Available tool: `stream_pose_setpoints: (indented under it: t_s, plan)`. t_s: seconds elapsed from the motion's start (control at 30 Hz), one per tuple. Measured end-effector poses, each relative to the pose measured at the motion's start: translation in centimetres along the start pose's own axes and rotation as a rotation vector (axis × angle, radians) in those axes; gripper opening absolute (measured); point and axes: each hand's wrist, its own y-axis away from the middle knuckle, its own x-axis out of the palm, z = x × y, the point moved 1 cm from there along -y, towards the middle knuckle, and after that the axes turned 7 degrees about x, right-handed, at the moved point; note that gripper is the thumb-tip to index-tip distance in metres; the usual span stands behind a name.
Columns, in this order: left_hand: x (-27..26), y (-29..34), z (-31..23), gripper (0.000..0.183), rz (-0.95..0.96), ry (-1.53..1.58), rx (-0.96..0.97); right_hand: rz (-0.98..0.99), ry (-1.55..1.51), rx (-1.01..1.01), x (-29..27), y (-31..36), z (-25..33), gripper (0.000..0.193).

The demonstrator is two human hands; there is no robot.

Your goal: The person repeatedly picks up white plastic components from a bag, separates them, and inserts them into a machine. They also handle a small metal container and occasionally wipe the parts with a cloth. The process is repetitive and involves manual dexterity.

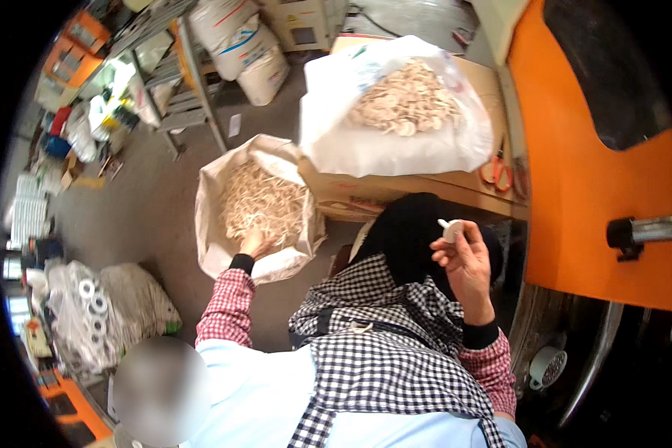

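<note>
Over the lap (403, 235), a small pale disc (453, 231) with a short stub is pinched between thumb and fingers in the grip of the right hand (468, 261). The left hand (254, 243) is sunk among pale curly strips (265, 198); whether its grip is closed on any cannot be told. The strips are held in an open white sack (210, 250). Farther out, flat pale pieces (407, 101) are heaped on a white bag (325, 134), spread over a cardboard box (340, 187); orange-handled scissors (496, 173) are laid beside it.
</note>
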Motion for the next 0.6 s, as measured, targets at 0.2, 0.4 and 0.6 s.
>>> stream_pose_setpoints:
  t_s: [0.2, 0.4, 0.6]
  plan:
    - [0.2, 2.2, 1.3, 0.04, 0.089, 0.194, -0.22, -0.017, 0.158, 0.002, -1.2, 0.3, -1.7, 0.022]
    - [-0.1, 1.7, 2.8, 0.035, 0.083, 0.131, -0.336, 0.015, 0.191, 0.01, -0.6, 0.3, -1.8, 0.024]
    - [-2.0, -1.0, 8.6, 0.047, -0.072, -0.13, -0.359, 0.049, 0.213, 0.003, -0.3, 0.4, -1.8, 0.026]
